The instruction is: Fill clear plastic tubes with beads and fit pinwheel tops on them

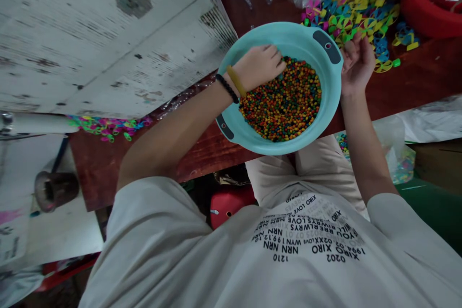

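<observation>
The basin (pixel 330 98) sits on the table (pixel 415 73) between the two hands, its mouth facing up. Its long axis runs slantwise through its two grey grips: one grip (pixel 225 127) lies below the left wrist, nearer the body, and the far grip (pixel 327 46) is just beside the right fingertips. The basin's near rim shows past the table's edge, over the trousers (pixel 321 159).

Beads (pixel 285 110) of mixed colours cover the basin's floor, spreading from under the left fingertips toward the right and back toward the body. The left hand (pixel 257 65) reaches in over the rim with bent fingers pointing across toward the right hand, tips at the beads' far edge; whether they grip any, I cannot tell. A yellow band (pixel 236 82) and a black bracelet (pixel 227 88) circle that wrist.

The right hand (pixel 357 65) is against the basin's outer side, fingers curled and pointing away from the body; what they hold, if anything, I cannot tell. Just beyond those fingers lies a pile (pixel 361 14) of coloured plastic pieces, with a red tub (pixel 429 17) farther to their right.
</observation>
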The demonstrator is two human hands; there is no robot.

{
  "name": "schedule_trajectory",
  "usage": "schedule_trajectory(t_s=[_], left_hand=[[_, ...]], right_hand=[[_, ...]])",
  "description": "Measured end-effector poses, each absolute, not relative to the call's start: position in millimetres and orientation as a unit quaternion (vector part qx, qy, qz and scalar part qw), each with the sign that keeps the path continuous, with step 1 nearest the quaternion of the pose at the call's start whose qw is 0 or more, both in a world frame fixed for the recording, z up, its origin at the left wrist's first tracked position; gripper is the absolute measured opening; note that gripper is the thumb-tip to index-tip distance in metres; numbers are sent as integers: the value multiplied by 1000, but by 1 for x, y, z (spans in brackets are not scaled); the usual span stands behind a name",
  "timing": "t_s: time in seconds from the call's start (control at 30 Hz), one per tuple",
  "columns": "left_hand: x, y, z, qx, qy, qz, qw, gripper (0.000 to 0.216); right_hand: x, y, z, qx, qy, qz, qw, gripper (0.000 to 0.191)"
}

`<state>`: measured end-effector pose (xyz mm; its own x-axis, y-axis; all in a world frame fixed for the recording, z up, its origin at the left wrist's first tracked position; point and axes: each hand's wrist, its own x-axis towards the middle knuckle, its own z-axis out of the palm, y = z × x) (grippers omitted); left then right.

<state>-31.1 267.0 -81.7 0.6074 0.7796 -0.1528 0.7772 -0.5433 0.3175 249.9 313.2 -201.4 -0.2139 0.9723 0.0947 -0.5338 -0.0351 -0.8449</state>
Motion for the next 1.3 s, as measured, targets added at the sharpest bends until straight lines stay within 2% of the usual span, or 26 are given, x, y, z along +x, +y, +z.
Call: schedule_trajectory(t_s=[0.2,0.4,0.5,0.6,0.73,0.87,0.93,1.03,1.13,1.2,1.3], left_hand=[[-26,234,-109,934,292,-169,115,37],[-23,188,-98,935,246,-119,225,27],[-28,181,-98,928,230,-109,274,29],[-34,182,-101,892,255,-69,366,30],[-40,190,-97,809,337,-20,482,16],[-40,198,-82,690,374,36,618,33],[-40,203,-74,637,375,76,669,38],[-43,210,-67,614,374,121,684,41],[-46,214,-66,605,393,186,667,46],[-45,212,-68,582,416,242,655,64],[-43,206,-68,558,470,271,629,87]], right_hand=[[256,322,-218,-232,-448,675,538,55],[252,323,-222,-173,-336,708,596,31],[250,321,-221,-170,-323,720,591,29],[248,321,-222,-171,-303,723,597,30],[246,322,-228,-149,-236,753,596,24],[243,322,-227,-91,-80,774,621,12],[241,319,-223,-63,-15,779,624,22],[241,317,-218,-62,15,780,622,43],[243,318,-221,-138,-69,764,627,42],[245,322,-226,-188,-194,737,620,34],[248,325,-229,-170,-349,689,612,27]])
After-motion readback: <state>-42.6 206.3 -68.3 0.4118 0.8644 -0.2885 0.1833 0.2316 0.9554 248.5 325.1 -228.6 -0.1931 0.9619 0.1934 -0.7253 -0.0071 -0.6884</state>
